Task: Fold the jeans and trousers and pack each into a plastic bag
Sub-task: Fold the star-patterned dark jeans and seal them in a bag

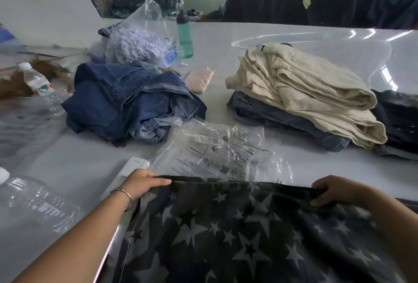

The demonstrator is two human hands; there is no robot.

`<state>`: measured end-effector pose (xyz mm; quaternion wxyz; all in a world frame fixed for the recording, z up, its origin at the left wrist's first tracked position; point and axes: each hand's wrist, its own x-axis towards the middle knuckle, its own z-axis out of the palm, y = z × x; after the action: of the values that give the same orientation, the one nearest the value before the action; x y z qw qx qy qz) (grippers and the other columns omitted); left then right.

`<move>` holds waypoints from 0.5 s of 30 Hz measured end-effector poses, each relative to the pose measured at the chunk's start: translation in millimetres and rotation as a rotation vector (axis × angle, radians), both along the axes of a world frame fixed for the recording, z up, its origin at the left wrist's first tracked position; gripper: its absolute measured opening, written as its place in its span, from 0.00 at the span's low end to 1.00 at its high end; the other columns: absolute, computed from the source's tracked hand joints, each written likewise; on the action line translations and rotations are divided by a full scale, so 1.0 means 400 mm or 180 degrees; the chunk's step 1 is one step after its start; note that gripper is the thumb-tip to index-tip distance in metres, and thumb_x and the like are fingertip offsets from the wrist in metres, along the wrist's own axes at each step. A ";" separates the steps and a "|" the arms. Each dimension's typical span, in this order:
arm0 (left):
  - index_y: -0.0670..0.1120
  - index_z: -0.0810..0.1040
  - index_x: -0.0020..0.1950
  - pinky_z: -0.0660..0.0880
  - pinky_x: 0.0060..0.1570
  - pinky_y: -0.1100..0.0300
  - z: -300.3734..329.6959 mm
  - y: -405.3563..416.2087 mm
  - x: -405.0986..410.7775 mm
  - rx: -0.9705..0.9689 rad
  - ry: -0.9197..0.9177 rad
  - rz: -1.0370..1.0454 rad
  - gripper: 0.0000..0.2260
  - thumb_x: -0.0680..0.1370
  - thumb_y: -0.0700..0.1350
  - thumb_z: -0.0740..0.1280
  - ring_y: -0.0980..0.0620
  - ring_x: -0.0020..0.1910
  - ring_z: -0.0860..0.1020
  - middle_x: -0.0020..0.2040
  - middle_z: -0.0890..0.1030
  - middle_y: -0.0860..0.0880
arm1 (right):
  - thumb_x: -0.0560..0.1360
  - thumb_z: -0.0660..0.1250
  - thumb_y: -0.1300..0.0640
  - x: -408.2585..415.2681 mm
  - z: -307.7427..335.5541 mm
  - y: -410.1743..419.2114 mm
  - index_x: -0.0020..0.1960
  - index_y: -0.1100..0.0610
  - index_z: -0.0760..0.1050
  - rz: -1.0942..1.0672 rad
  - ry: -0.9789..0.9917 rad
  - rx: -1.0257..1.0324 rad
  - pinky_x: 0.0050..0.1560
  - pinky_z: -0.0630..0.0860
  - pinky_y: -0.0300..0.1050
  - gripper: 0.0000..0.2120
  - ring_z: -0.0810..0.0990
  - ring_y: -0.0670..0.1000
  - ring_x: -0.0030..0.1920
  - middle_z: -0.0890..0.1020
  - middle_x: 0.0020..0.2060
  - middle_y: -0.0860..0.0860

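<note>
Two hands, left [141, 182] and right [328, 190], each grip pinching star-print jeans [237, 233] beside flat plastic bag [217, 153].

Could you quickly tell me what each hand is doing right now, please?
Left hand: closed, gripping the far edge of the star-print trousers.
Right hand: closed, gripping the same edge further along.

Green bottle [185, 36]: we see it upright on the white table [226, 61], far side.
Bag of paper tags [140, 40]: just left of that bottle.
Pink grid pad [200, 80]: lying flat nearer us.
Clear water bottles: one [37, 80] far left, one [34, 201] lying near left.
</note>
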<state>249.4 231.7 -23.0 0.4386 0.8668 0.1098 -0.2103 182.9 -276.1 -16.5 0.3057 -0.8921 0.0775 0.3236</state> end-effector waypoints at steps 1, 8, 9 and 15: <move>0.40 0.78 0.32 0.76 0.38 0.56 -0.001 0.005 0.000 -0.0208 0.0055 0.0047 0.19 0.63 0.54 0.79 0.47 0.31 0.78 0.31 0.81 0.46 | 0.66 0.78 0.55 0.001 0.002 -0.019 0.36 0.55 0.80 0.0004 0.0032 -0.0128 0.35 0.72 0.34 0.08 0.77 0.43 0.31 0.81 0.30 0.47; 0.39 0.80 0.37 0.74 0.38 0.60 -0.031 -0.009 0.016 -0.0040 0.0108 0.0375 0.17 0.64 0.51 0.80 0.47 0.37 0.81 0.34 0.84 0.46 | 0.73 0.71 0.47 -0.002 -0.009 -0.082 0.35 0.53 0.78 -0.0451 -0.0448 -0.0391 0.37 0.69 0.38 0.12 0.76 0.47 0.35 0.79 0.32 0.49; 0.40 0.78 0.36 0.72 0.38 0.59 -0.038 -0.014 0.018 0.0060 0.0069 0.0406 0.18 0.63 0.51 0.80 0.46 0.36 0.80 0.34 0.82 0.45 | 0.74 0.70 0.46 -0.005 -0.014 -0.076 0.37 0.53 0.78 -0.0478 -0.0429 -0.0389 0.37 0.69 0.39 0.12 0.76 0.48 0.36 0.79 0.34 0.49; 0.45 0.79 0.39 0.74 0.40 0.55 -0.036 -0.020 0.000 -0.0495 0.0016 0.0537 0.17 0.59 0.53 0.79 0.43 0.40 0.81 0.39 0.84 0.42 | 0.74 0.69 0.49 -0.004 0.018 -0.090 0.41 0.54 0.80 -0.0730 0.0080 -0.0126 0.54 0.75 0.47 0.09 0.79 0.52 0.46 0.82 0.44 0.54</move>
<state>249.2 223.8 -37.4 0.5204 0.8173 0.1669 -0.1828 181.2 -312.2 -9.2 0.3221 -0.8791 0.1893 0.2961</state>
